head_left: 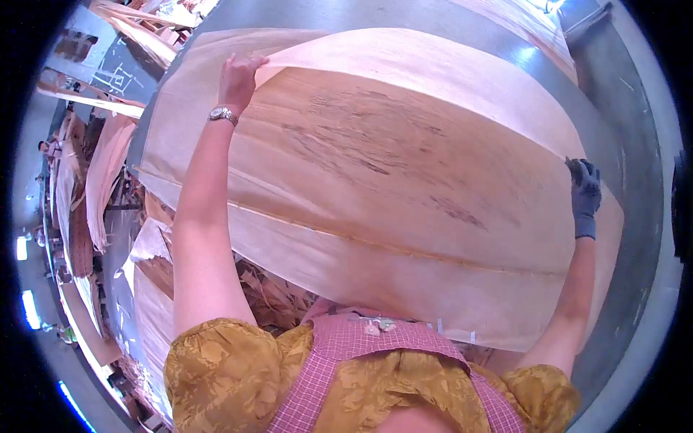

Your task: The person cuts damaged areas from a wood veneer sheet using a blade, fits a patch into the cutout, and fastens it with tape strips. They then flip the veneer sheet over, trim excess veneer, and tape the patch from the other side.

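Observation:
A thin pale wood veneer sheet (pixel 419 65) stretches between my two hands, its near edge raised and bowed. My bare left hand (pixel 242 78), with a watch (pixel 223 114) on the wrist, pinches that edge at the upper left. At the far right, my right hand (pixel 585 191), in a dark grey glove, has its fingers closed on the same edge at the other end. Beneath lies a tan veneer sheet (pixel 346 137) with dark grain streaks in its middle. A thin brownish line (pixel 346 237) runs across the layer nearest my body.
The sheets lie on a grey surface (pixel 498 32). Torn veneer strips (pixel 112 173) and scraps are heaped along the left. More scraps (pixel 271 292) lie below the near edge, beside my apron (pixel 390 343). Another person (pixel 49 147) is small at the far left.

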### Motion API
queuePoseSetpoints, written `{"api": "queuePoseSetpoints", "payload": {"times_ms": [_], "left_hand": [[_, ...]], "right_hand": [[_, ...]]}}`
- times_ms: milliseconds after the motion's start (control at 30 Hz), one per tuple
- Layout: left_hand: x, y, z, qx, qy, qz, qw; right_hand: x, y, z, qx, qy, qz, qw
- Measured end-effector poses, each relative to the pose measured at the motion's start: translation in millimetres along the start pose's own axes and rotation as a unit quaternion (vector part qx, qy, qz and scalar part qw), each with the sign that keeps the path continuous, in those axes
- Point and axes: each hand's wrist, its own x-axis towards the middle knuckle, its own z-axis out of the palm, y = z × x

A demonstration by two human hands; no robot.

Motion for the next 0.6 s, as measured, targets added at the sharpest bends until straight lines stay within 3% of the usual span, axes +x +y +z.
{"api": "queuePoseSetpoints", "payload": {"times_ms": [200, 300, 400, 433, 500, 567, 600], "left_hand": [[-51, 46, 18, -0.023, -0.171, -0.057, 0.983], [-56, 41, 42, -0.067, -0.174, -0.071, 0.980], [-36, 42, 40, -0.028, -0.216, -0.088, 0.972], [-31, 34, 47, -0.019, -0.199, -0.094, 0.975], [-21, 21, 73, -0.019, -0.170, -0.093, 0.981], [-11, 2, 81, -0.070, -0.163, -0.063, 0.982], [-18, -30, 117, -0.036, -0.011, 0.066, 0.997]], "right_hand": [[-27, 19, 38, -0.009, -0.143, -0.042, 0.989], [-28, 20, 50, -0.021, -0.226, -0.027, 0.974], [-36, 6, 56, -0.032, -0.235, -0.004, 0.972], [-37, 7, 62, -0.018, -0.264, -0.002, 0.964], [-53, 21, 88, -0.063, -0.198, -0.109, 0.972], [-46, 1, 79, -0.042, -0.237, 0.019, 0.970], [-53, 20, 97, -0.114, -0.150, -0.079, 0.979]]}}
